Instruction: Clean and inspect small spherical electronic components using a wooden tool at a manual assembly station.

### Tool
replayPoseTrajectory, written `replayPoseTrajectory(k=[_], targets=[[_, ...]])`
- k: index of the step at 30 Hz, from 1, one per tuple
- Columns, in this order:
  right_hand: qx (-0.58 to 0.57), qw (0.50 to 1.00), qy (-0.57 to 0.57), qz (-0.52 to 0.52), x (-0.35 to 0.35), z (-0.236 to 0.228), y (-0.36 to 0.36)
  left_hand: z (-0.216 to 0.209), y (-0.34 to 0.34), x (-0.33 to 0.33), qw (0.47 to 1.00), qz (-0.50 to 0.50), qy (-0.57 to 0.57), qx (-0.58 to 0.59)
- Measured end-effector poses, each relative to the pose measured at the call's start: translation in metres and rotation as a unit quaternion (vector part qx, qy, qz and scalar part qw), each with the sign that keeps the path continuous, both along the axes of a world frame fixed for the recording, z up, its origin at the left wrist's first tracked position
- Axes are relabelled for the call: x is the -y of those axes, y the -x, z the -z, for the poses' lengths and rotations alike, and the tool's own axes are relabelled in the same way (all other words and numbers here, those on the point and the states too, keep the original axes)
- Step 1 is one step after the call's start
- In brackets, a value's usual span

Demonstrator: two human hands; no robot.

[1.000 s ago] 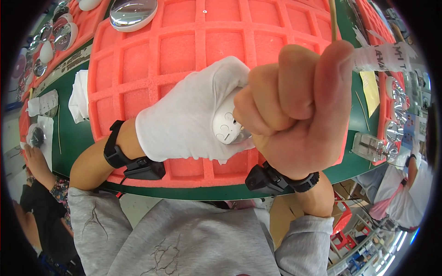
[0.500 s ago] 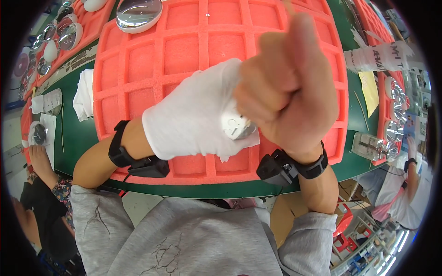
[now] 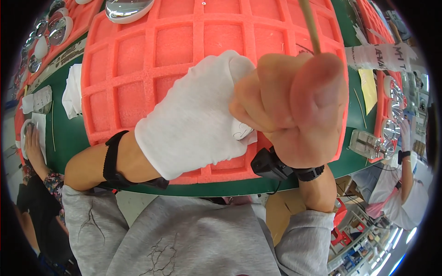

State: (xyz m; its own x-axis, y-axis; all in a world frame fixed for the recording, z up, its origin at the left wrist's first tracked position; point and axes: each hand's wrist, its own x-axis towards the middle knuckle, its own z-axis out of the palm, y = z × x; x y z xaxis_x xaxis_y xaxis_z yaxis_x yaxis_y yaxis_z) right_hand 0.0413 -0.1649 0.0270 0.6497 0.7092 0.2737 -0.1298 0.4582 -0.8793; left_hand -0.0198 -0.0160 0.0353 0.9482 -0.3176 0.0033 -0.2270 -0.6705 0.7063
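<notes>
My left hand (image 3: 195, 115), in a white glove, is closed around a small white-faced part (image 3: 241, 130). Only a sliver of that part shows; my right hand and the glove cover the rest. My bare right hand (image 3: 290, 106) is a closed fist, thumb uppermost, gripping a thin wooden stick (image 3: 310, 25) that rises out past the top of the picture. The fist is right against the gloved hand, and its underside hides the stick's lower end. Both hands are above a coral-red foam tray (image 3: 177, 45) divided into square pockets.
A chrome-fronted dome (image 3: 129, 10) sits at the tray's far left corner. More domes (image 3: 60, 30) fill another tray at left. To the right are a glass bottle (image 3: 367, 144), a yellow paper (image 3: 367, 87) and a plastic-wrapped roll (image 3: 380, 57). Other people's hands (image 3: 34, 143) work on both sides.
My right fist has turned and risen slightly, so the stick now shows clearly above it. My gloved hand has tilted, and less of the white-faced part is visible.
</notes>
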Motion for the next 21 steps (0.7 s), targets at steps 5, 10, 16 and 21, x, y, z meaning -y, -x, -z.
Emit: replayPoseTrajectory(k=[5,10,16,21], targets=[[-0.076,0.994,-0.053,-0.056,0.007,0.010,-0.003,-0.006,0.000,0.000,0.996,-0.023,0.052,-0.075],[-0.137,0.979,-0.108,-0.109,0.007,0.016,-0.009,-0.008,-0.001,0.000,0.985,-0.043,0.100,-0.136],[-0.198,0.950,-0.170,-0.170,0.012,0.019,-0.028,0.010,-0.001,0.006,0.996,-0.027,0.006,0.080],[-0.225,0.938,-0.194,-0.177,0.008,0.019,-0.031,0.012,0.001,0.002,0.996,-0.073,0.048,-0.034]])
